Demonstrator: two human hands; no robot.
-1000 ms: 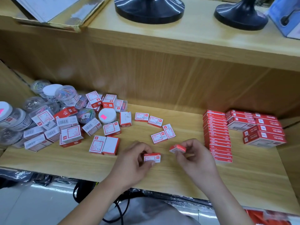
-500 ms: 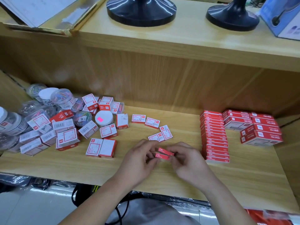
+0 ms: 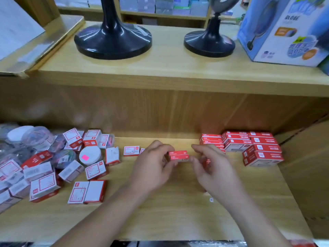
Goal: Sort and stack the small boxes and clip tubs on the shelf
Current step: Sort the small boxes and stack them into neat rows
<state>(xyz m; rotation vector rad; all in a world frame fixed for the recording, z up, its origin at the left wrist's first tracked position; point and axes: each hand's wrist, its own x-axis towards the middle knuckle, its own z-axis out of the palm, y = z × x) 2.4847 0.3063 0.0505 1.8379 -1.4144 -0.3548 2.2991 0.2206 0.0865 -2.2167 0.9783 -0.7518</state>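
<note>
While the left hand (image 3: 153, 168) is pinching a pair of small red boxes (image 3: 178, 155), one lying flat on the other, just above the middle of the shelf (image 3: 178, 220), the right hand (image 3: 211, 170) is hovering at the pair's right end with its fingers loosely bent; whether its thumb is touching the boxes cannot be told. Behind the right hand, a tall stack of matching red boxes (image 3: 211, 139) is standing near the rear edge, partly hidden by the fingers. Larger red cartons (image 3: 261, 152) are sitting in tiers toward the right rear corner. Loose red-and-white boxes (image 3: 87, 191) are lying scattered across the left half of the shelf, some flat and some tilted. Clear clip tubs (image 3: 37, 138) are crowding the left rear corner, and a white-lidded tub (image 3: 92, 151) bearing a pink sticker is standing among the boxes. On the upper shelf (image 3: 169, 68), two black stand bases (image 3: 113, 41) and a blue carton (image 3: 284, 32) are resting.
</note>
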